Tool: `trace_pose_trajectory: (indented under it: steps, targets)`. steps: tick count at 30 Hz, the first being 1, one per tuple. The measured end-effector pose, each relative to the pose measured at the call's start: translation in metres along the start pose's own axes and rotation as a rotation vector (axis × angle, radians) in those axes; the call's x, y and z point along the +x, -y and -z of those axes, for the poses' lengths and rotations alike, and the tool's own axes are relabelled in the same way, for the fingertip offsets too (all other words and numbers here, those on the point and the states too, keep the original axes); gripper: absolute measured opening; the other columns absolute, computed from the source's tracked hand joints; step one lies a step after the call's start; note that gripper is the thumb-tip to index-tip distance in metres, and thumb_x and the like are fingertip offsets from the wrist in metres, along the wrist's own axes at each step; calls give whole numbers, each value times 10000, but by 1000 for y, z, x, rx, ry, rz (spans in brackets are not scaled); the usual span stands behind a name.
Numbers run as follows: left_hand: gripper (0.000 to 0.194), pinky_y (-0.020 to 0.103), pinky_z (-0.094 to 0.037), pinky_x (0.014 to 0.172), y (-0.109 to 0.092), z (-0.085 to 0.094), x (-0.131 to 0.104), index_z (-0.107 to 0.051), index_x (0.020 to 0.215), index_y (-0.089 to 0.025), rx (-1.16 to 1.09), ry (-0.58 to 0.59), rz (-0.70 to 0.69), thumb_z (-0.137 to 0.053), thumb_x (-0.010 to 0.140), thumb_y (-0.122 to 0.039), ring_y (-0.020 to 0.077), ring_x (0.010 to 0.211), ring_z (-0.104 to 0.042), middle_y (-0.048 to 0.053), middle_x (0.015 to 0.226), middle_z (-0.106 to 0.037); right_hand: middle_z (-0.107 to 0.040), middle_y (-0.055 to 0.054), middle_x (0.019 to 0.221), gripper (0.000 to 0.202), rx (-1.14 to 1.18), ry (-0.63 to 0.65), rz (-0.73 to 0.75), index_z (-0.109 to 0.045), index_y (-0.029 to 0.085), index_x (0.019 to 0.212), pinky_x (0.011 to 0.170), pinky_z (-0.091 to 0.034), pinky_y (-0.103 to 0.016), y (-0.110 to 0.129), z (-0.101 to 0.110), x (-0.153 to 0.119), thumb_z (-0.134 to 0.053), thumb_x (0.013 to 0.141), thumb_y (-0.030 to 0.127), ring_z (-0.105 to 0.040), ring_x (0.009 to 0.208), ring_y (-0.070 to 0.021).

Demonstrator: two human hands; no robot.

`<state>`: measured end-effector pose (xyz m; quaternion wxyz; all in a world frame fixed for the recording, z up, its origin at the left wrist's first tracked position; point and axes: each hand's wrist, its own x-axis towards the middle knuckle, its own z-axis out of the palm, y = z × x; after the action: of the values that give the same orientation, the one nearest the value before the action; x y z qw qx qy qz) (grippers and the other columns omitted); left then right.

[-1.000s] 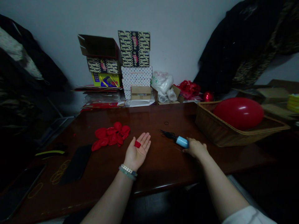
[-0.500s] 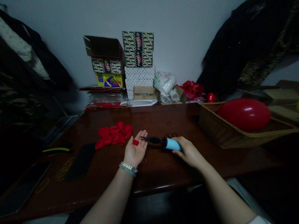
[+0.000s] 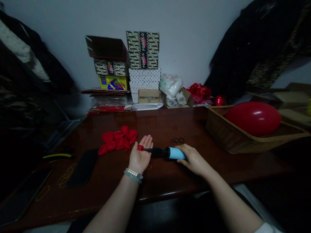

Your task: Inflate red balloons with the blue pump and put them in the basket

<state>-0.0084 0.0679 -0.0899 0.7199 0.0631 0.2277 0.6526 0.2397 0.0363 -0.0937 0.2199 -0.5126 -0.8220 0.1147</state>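
Observation:
My left hand (image 3: pixel 141 155) lies palm up over the table, fingers stretched out. A small red piece (image 3: pixel 140 147) rests on it near the thumb, and the black nozzle tip of the blue hand pump (image 3: pixel 177 153) touches or nearly touches this piece. Wrapped round the pump's blue barrel, my right hand (image 3: pixel 194 158) holds it level, pointing left. Left of my hands lies a pile of deflated red balloons (image 3: pixel 118 139). Several black bands (image 3: pixel 177 140) lie behind the pump.
On the right a wicker basket (image 3: pixel 225 140) holds an inflated red balloon (image 3: pixel 254 118). A dark flat object (image 3: pixel 82 168), yellow bands (image 3: pixel 64 180) and a tablet-like device (image 3: pixel 24 195) lie at the left. Patterned boxes (image 3: pixel 145 79) stand along the back wall.
The pump in my right hand has moved left and slightly down, bringing its nozzle tip over my left palm to the red piece. My left hand is almost unmoved.

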Motion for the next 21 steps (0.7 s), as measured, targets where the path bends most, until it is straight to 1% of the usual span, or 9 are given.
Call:
trace_pose_trajectory:
  steps: [6,11,13,16,21]
  targets:
    - [444,365,-489,953,1,1,0,-593,1194,-119,32,8,-25,-307,969,-372,238,1209,-538,169,1344,-533,-578,-77,1169,510,-7,3,-15,-501,258,1272,950,-407,-419,0,-2,0,-656,786,247,-550,1085,-243]
    - [396,321,-479,960,6,0,0,-622,1148,-145,112,-13,-101,-389,951,-399,219,1204,-544,157,1333,-547,-573,-80,1186,526,-9,-10,-19,-493,260,1284,950,-407,-423,1,-4,-1,-661,786,246,-548,1084,-247]
    - [332,311,-464,976,9,-1,0,-630,1122,-154,156,-27,-116,-444,941,-359,208,1198,-548,146,1317,-563,-575,-79,1185,529,-9,-18,-12,-495,257,1283,951,-406,-420,1,-5,-1,-668,783,248,-545,1085,-245]
    - [254,311,-438,1005,13,-2,1,-640,1070,-137,199,-50,-125,-489,928,-285,202,1185,-559,146,1303,-575,-577,-82,1182,547,-15,-12,-9,-494,250,1291,951,-405,-417,1,-6,-1,-677,776,252,-546,1086,-241]
    - [254,331,-415,1028,18,-1,1,-641,1047,-122,225,-57,-130,-463,940,-270,205,1166,-573,159,1290,-581,-583,-83,1179,580,-38,-15,-2,-486,245,1310,936,-412,-410,5,-9,0,-691,768,260,-551,1069,-241]
